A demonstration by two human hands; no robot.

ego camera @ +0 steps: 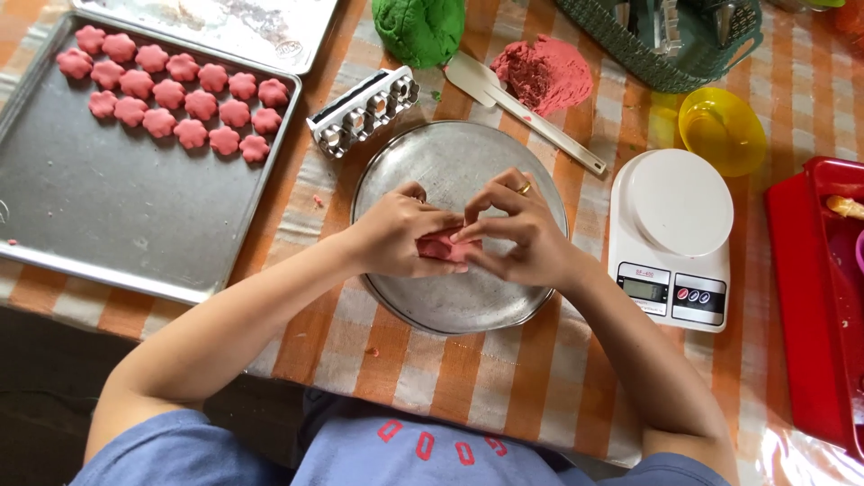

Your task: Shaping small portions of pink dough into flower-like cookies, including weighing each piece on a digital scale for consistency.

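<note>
- Both forearms, nearest the camera, are seen reaching up over the surface (468, 378), which is covered with an orange-and-white checked cloth.
- Pink dough piece (443, 245) is held between the two hands, just above the middle of the round metal plate (450, 162); most of it is hidden by fingers.
- Left hand (400, 236) is curled closed around the piece's left side; right hand (520, 236), with a ring on one finger, is pinched onto its right side, fingertips meeting over the top.
- Step in hand is judged to be the shaping or folding of the piece by pinching.
- What follows is judged to call for gentle, even finger pressure, since the dough looks soft and easily dented.
- Long axis of the visible part seems to run left to right between the hands, though its ends cannot be made out.
- Just beyond the plate a metal mould block (364, 110) with a row of cut-outs is laid, beside a white spatula (522, 112).
- Further back a green dough ball (418, 29) and a pink dough lump (543, 72) are set.
- To the left, a baking tray (135, 225) is seen, carrying rows of pink flower-shaped pieces (171, 94).
- To the right a white kitchen scale (670, 234) and a yellow bowl (722, 130) are placed.
</note>
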